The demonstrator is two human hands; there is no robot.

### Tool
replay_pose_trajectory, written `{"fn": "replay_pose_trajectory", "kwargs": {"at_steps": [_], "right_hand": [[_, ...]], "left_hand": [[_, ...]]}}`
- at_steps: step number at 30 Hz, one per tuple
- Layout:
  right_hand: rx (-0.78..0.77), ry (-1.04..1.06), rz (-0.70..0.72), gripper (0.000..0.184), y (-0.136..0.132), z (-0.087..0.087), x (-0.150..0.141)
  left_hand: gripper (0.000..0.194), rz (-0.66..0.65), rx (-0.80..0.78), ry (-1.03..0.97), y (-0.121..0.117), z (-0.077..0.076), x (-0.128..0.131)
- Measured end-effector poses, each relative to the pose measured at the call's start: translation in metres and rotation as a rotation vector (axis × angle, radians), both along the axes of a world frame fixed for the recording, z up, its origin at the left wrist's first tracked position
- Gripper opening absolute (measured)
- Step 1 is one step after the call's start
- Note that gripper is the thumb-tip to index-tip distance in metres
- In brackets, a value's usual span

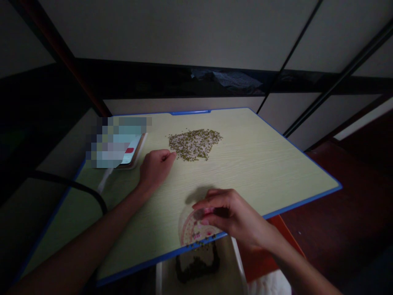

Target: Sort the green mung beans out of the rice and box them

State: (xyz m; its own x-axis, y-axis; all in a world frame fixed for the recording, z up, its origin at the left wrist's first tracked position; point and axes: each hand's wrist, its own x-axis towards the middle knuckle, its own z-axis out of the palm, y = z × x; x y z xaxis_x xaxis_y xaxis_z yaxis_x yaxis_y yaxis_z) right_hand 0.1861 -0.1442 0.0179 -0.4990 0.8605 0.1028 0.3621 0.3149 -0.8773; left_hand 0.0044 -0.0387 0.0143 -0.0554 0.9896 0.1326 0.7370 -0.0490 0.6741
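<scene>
My right hand pinches a clear protractor with pink markings between thumb and fingers. The protractor lies at the table's front edge. Small greenish-brown grains are at its lower edge, above a white-rimmed container below the table. In that container lies a dark patch of grains. My left hand rests closed on the table, fingers curled; whatever they may hold is hidden. Just beyond it is a spread pile of mixed green-brown and whitish grains.
The pale table has a blue rim and a blue handle at the back. A device with a partly blurred screen lies at the left. A black cable crosses there. Cabinet panels stand behind; something orange is below right.
</scene>
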Motion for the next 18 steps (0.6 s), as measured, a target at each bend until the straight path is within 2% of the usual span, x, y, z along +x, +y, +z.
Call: {"fn": "replay_pose_trajectory", "kwargs": {"at_steps": [5,12,18], "right_hand": [[-0.031,0.017,0.012,0.021,-0.002,0.003,0.001],[0.006,-0.006,0.097,0.021,-0.004,0.004,0.004],[-0.13,0.155,-0.094,0.024,0.013,0.012,0.031]], "left_hand": [[0.034,-0.031,0.041,0.01,0.001,-0.001,0.0],[0.034,-0.027,0.047,0.015,0.001,-0.002,0.0],[0.034,-0.023,0.036,0.021,0.001,0.0,0.0]]}}
